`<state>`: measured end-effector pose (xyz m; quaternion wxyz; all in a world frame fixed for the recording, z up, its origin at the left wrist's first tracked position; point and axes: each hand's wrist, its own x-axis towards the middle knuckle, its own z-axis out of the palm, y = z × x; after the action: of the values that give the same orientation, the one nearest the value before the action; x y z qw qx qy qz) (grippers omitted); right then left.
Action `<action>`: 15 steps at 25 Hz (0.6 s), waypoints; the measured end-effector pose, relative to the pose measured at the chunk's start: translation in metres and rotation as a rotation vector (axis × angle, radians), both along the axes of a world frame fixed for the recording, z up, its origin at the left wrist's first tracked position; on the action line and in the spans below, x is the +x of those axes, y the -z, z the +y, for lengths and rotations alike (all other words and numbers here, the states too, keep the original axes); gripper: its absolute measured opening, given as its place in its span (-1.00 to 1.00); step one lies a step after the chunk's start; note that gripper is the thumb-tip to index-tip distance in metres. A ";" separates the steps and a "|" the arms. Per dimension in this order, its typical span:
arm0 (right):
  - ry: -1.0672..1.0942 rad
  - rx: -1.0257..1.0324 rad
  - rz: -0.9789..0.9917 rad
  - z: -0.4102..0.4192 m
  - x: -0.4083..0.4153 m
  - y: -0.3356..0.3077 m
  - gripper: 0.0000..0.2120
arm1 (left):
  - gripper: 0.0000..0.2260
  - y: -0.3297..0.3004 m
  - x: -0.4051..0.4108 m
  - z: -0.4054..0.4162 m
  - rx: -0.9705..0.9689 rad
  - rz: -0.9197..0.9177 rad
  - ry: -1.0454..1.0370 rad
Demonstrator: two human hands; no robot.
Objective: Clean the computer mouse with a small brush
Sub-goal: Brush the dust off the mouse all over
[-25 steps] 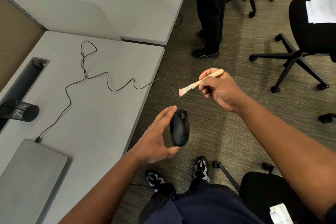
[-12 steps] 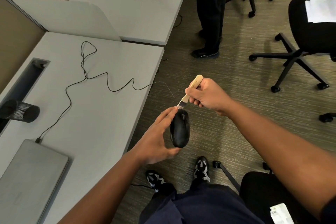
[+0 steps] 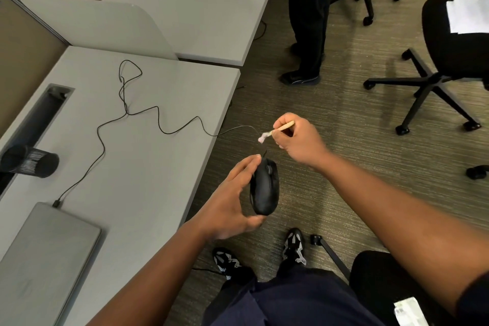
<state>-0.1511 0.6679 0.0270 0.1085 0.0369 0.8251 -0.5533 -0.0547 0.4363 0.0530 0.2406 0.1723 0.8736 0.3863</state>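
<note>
Grey desk (image 3: 148,156), left of centre: the largest surface, its right edge running down beside the person's left forearm. A second grey desk (image 3: 206,8) adjoins it at the far side, behind a low curved divider panel (image 3: 100,26). Carpeted floor (image 3: 330,119) fills the right half.

Black office chair (image 3: 455,42), upper right, on a five-star wheeled base, with white sheets of paper (image 3: 467,13) lying on its seat. A standing person's dark trouser legs (image 3: 308,13) and shoes appear at top centre.

Closed grey laptop (image 3: 45,254), at the near left corner of the desk. A thin black cable (image 3: 158,124) is plugged in at its far edge, winds across the desktop and runs off the right edge toward the mouse.

Black mesh pen cup (image 3: 31,161), at the left edge, lying on its side.

Left hand (image 3: 232,204): held off the desk over the floor, thumb beneath and fingers along the left flank of the black computer mouse (image 3: 265,189), cradling it with the fingers fairly straight; how firmly the fingers press cannot be told. The mouse points away from the wearer, buttons facing right.

Right hand (image 3: 299,140): fingers curled round the pale wooden handle of the small brush (image 3: 277,130), pinching it near the ferrule. The pinkish bristle tuft, somewhat blurred, points down and left, just above the front of the mouse and apart from it.

Patterned black-and-white shoes (image 3: 293,246), bottom centre, on the carpet.
</note>
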 end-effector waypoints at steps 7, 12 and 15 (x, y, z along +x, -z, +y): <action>0.210 -0.306 -0.049 0.016 -0.008 -0.025 -0.88 | 0.12 0.001 0.000 -0.004 -0.017 -0.013 -0.014; -0.055 -0.225 -0.144 0.013 -0.002 -0.034 -0.89 | 0.11 -0.001 0.000 -0.002 -0.005 -0.010 0.008; -0.099 -0.195 -0.147 0.008 0.000 -0.034 -0.88 | 0.11 -0.001 0.001 -0.001 -0.006 -0.011 0.016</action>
<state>-0.1512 0.6760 0.0605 0.1988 0.0261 0.7581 -0.6206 -0.0536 0.4349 0.0538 0.2490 0.1765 0.8719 0.3829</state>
